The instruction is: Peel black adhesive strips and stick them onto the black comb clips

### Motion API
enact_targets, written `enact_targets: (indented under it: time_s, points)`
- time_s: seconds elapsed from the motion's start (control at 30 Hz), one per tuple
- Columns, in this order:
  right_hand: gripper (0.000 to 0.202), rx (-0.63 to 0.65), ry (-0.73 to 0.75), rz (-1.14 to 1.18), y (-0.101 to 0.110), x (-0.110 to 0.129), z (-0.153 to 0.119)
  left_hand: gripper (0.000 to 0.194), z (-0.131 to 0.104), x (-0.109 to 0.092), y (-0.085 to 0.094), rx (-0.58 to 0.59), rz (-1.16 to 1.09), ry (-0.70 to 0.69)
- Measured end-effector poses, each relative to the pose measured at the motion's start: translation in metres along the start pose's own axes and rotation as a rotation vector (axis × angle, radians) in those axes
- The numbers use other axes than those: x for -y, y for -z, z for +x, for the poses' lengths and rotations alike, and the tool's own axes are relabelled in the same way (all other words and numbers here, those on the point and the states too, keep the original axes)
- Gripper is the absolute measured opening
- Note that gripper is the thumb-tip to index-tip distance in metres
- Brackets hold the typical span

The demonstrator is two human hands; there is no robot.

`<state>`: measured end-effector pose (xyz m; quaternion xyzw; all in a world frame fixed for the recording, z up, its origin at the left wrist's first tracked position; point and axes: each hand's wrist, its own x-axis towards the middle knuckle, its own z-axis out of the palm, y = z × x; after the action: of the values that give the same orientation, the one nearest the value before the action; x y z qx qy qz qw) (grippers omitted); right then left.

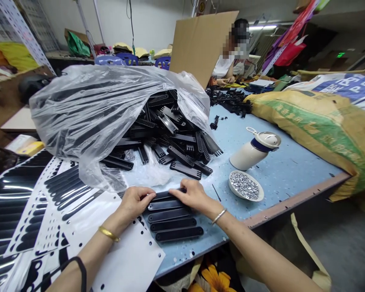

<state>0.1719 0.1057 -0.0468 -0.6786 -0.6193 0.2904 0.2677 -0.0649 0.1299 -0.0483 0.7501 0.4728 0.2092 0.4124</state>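
Several long black plastic pieces with rounded ends lie side by side on the blue tabletop (209,227). My left hand (136,205) pinches the left end of the farthest black plastic piece (164,195). At that piece's other end, my right hand (194,196) grips with thumb and fingers; its fingertips are partly hidden. Just nearer to me is the rest of the row, with one black plastic piece (179,234) closest to the table edge. Beneath my left forearm lies a white backing sheet (124,251) with black strip stickers (75,194) farther left.
A clear plastic bag (88,105) spills a heap of black parts (176,138) beyond my hands. To the right stand a bowl of small metal pieces (245,186) and a white bottle (249,154). A yellow sack (316,121) lies along the right edge. Another person (226,67) sits behind cardboard (200,44).
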Motion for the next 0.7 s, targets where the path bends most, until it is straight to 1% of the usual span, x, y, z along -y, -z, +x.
enact_targets:
  time_s: [0.1, 0.17, 0.33, 0.4, 0.47, 0.53, 0.6, 0.7]
  points:
    - [0.051, -0.019, 0.016, -0.041, -0.008, 0.004, 0.004, 0.037, 0.002, 0.002, -0.001, 0.004, 0.026, -0.007]
    - [0.053, -0.008, 0.004, -0.022, -0.006, 0.001, 0.007, 0.039, 0.003, 0.003, 0.0, 0.015, 0.071, -0.012]
    - [0.046, 0.076, -0.073, 0.132, 0.016, -0.013, 0.007, 0.037, 0.002, -0.005, 0.007, 0.035, 0.182, -0.039]
    - [0.041, 0.108, -0.072, 0.185, 0.023, -0.017, 0.002, 0.037, 0.0, -0.011, 0.01, 0.029, 0.239, -0.048]
    - [0.034, 0.129, -0.05, 0.215, 0.024, -0.017, -0.002, 0.04, -0.001, -0.018, 0.011, 0.011, 0.298, -0.053]
    - [0.028, 0.14, -0.015, 0.222, 0.021, -0.016, -0.004, 0.042, 0.001, -0.026, 0.008, -0.008, 0.349, -0.056]
    - [0.023, 0.131, 0.026, 0.207, 0.014, -0.013, -0.003, 0.04, 0.005, -0.034, 0.002, -0.011, 0.385, -0.066]
    - [0.025, 0.068, 0.104, 0.163, 0.005, -0.008, 0.001, 0.032, 0.017, -0.045, -0.011, 0.018, 0.419, -0.071]
